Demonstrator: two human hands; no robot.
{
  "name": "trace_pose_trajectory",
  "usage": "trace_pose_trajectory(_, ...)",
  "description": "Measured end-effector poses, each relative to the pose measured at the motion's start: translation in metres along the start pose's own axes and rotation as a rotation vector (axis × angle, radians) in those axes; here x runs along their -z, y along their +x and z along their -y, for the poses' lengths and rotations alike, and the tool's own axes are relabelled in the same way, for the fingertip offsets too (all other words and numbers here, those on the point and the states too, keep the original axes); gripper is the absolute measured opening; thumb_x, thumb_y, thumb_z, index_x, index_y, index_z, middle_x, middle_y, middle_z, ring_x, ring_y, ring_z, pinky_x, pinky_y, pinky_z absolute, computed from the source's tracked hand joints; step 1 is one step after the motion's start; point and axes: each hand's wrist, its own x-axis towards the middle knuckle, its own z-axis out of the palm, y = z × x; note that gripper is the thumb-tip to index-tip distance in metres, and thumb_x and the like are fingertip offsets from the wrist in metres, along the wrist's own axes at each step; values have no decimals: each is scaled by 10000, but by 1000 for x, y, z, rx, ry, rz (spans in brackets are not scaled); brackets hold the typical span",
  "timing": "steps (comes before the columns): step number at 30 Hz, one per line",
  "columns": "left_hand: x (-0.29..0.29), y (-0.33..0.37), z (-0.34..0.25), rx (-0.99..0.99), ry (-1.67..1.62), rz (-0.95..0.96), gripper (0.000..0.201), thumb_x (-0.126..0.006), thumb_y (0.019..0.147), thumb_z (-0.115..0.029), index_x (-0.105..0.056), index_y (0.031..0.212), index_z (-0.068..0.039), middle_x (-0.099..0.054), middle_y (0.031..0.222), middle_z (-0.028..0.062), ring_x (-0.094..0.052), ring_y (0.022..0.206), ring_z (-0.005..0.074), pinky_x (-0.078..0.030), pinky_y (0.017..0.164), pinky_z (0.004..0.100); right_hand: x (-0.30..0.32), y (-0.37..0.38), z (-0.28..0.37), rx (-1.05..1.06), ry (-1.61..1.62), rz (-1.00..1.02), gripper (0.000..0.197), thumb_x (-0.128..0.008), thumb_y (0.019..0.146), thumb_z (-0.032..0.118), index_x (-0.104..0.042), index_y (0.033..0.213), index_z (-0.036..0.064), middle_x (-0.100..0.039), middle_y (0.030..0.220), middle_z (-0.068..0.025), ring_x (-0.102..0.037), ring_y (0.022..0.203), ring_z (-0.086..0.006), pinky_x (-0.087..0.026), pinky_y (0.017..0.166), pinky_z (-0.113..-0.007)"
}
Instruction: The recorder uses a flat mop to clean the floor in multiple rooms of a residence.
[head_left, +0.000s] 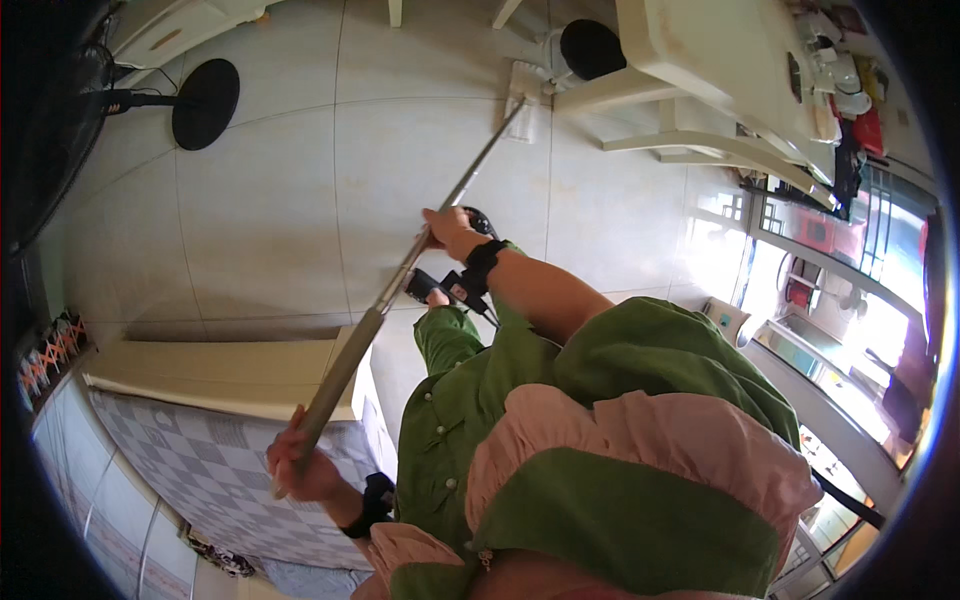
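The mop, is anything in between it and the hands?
Nothing that I can see. The left hand grips the mop near its thick end, and the right hand grips it farther along, toward the pad.

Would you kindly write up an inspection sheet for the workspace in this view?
Surface: pale tiled floor with dark joint lines; bright glare toward the right.
Job's things: long-handled mop, its flat white head on the tiles near a table leg.
Clutter: mixed small items along the far side of the cream table.
Hands: left hand closed around the handle's near end; right hand closed around the pole farther along.
Cables: thin dark cord beside the fan.
Surroundings: bed with checked cover, lower left.
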Motion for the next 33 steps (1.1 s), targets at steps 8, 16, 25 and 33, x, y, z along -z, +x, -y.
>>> trace_pose_trajectory(8, 80, -39, -5, 35, 7, 33, 209, -372, 729, -170, -452, 713, 23, -465, 703, 153, -484, 805, 349, -316, 858, 543, -19, 14, -54, 1033, -1610, 437, 182, -632, 605, 220, -516, 695, 113, -571, 645, -45, -565, 553, -227, -448, 447, -360)
trace_pose_trajectory(16, 214, -125, -133, -186, 315, -284, 220, -375, 732, -234, -394, 656, -29, -390, 676, 93, -464, 772, 313, -263, 885, 558, -260, -110, -151, -210, -277, 343, 141, -541, 722, 171, -470, 708, 51, -471, 583, -70, -493, 487, -182, -402, 352, -324)
trace_pose_trajectory(25, 189, -97, -104, -246, 324, -344, 206, -374, 720, -242, -359, 633, -55, -357, 634, 78, -432, 682, 239, -260, 888, 538, -327, -65, -122, -10, -408, 749, 268, -497, 769, 182, -401, 554, 54, -419, 467, -46, -446, 446, -141, -392, 388, -272)
trace_pose_trajectory(33, 178, -2, -92, -206, 59, -64, 194, -382, 700, -244, -350, 617, -72, -340, 586, 69, -400, 618, 210, -328, 822, 510, -203, -75, -52, -240, 246, 370, 152, -545, 707, 112, -452, 656, 3, -521, 576, -115, -532, 468, -190, -420, 328, -296)
